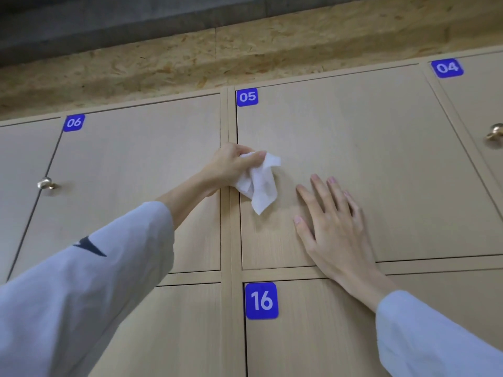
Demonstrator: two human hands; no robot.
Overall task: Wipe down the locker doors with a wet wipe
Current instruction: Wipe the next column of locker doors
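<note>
Light wooden locker doors fill the view, each with a blue number tag. My left hand (231, 165) grips a crumpled white wet wipe (260, 183) at the left edge of door 05 (367, 148), level with its upper half. The wipe hangs down from my fingers against the door. My right hand (333, 224) lies flat with straight, spread fingers on the lower middle of door 05, its wrist crossing the frame strip above door 16 (313, 336).
Door 06 (136, 172) is to the left, with a brass knob (45, 183) on the door beyond it. Door 04 (479, 104) with another brass knob (495, 134) is at the right edge. A chipboard panel (245, 50) runs above the lockers.
</note>
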